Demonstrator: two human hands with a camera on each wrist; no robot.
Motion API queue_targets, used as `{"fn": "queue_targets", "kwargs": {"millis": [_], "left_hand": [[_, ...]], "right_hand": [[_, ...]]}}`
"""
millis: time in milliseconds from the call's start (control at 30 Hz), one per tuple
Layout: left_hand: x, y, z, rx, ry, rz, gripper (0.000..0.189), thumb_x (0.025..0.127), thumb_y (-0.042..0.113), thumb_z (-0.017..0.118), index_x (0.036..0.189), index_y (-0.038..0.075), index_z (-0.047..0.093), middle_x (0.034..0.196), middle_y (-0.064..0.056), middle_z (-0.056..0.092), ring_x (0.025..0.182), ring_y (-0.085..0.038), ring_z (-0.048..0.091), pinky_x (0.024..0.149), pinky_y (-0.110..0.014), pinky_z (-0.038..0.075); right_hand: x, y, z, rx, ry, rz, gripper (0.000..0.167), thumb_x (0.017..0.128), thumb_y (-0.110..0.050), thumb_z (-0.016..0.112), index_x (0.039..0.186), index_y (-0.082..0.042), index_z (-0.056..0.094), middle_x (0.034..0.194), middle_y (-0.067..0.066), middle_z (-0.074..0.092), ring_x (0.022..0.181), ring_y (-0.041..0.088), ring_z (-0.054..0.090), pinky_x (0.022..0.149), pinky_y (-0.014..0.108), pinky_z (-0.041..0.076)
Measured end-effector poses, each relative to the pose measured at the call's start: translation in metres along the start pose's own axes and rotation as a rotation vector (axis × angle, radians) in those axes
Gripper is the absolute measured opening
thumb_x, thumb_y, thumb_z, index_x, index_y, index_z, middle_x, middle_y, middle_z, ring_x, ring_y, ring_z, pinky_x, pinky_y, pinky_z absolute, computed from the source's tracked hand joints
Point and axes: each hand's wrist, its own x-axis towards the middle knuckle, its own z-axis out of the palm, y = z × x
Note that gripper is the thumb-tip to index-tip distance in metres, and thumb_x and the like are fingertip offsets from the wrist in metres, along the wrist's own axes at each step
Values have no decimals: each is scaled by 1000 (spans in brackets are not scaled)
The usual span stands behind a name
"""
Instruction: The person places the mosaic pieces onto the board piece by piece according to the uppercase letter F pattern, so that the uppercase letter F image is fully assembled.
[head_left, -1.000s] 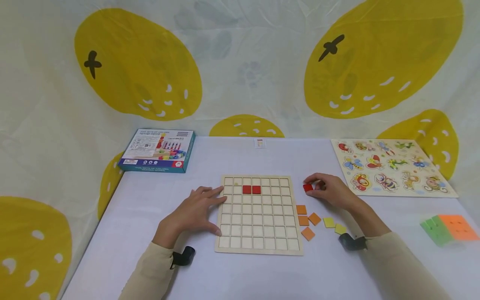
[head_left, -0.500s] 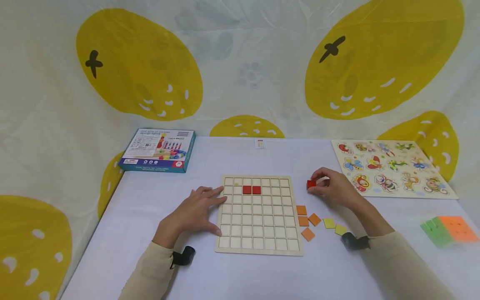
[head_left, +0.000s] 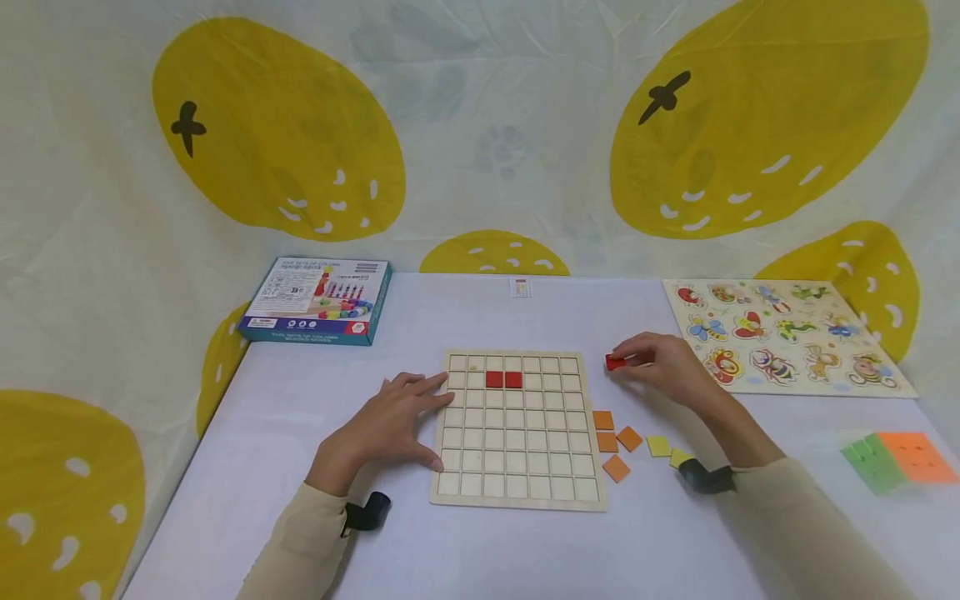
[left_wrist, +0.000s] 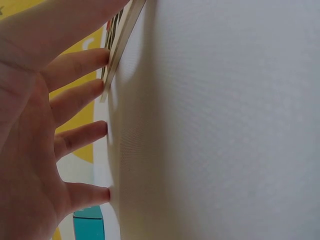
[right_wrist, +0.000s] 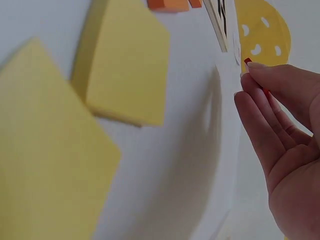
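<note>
A wooden grid board [head_left: 495, 462] lies mid-table, with two red square tiles [head_left: 503, 380] side by side in its second row. Spread along the board's left edge, my left hand [head_left: 390, 423] rests with thumb and fingertips at the rim. In the left wrist view its fingers [left_wrist: 80, 100] are extended toward the board's side. My right hand [head_left: 660, 373], right of the board's upper corner, pinches a red tile [head_left: 614, 362] between thumb and fingers. The right wrist view shows only a sliver of that tile [right_wrist: 248, 60], the rest hidden by the fingers.
Several orange tiles [head_left: 617, 467] lie along the board's right edge, with two yellow tiles [head_left: 657, 446] beside them. A boxed toy set [head_left: 315, 300] stands back left. An insect puzzle board [head_left: 787, 333] lies back right, and a green and orange cube [head_left: 900, 460] sits far right.
My right hand shifted slightly right and away from me, then back left, and the red tile in its fingers now appears flatter. My left hand and the board stay put.
</note>
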Motion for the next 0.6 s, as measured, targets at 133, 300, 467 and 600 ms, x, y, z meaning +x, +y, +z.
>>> {"fn": "queue_targets", "kwargs": {"millis": [133, 300, 467, 600], "left_hand": [[-1, -1, 0, 0, 1, 2, 102, 58, 62, 93, 148, 28, 56, 167, 3, 38, 149, -33, 38, 122, -66, 30], [-1, 0, 0, 3, 2, 1, 102, 59, 62, 92, 148, 29, 55, 167, 4, 37, 149, -33, 38, 123, -65, 30], [-1, -1, 0, 9, 5, 4, 102, 59, 62, 92, 148, 28, 55, 167, 4, 37, 149, -32, 39, 122, -65, 31], [-1, -1, 0, 2, 5, 14, 102, 60, 62, 92, 148, 28, 55, 167, 4, 37, 149, -32, 39, 122, -64, 31]], "right_hand": [[3, -5, 6, 4, -2, -31, 25, 86, -9, 81, 110, -6, 78, 112, 14, 76, 94, 22, 72, 75, 10, 54], [7, -13, 16, 19, -23, -46, 25, 85, -8, 81, 110, -6, 78, 111, 13, 77, 93, 20, 72, 77, 10, 54], [13, -24, 29, 38, -59, -36, 23, 85, -12, 82, 108, -8, 79, 109, 11, 78, 90, 17, 71, 75, 13, 55], [18, -34, 39, 38, -89, -33, 21, 84, -15, 83, 105, -11, 80, 107, 8, 79, 88, 15, 69, 74, 15, 55]]}}
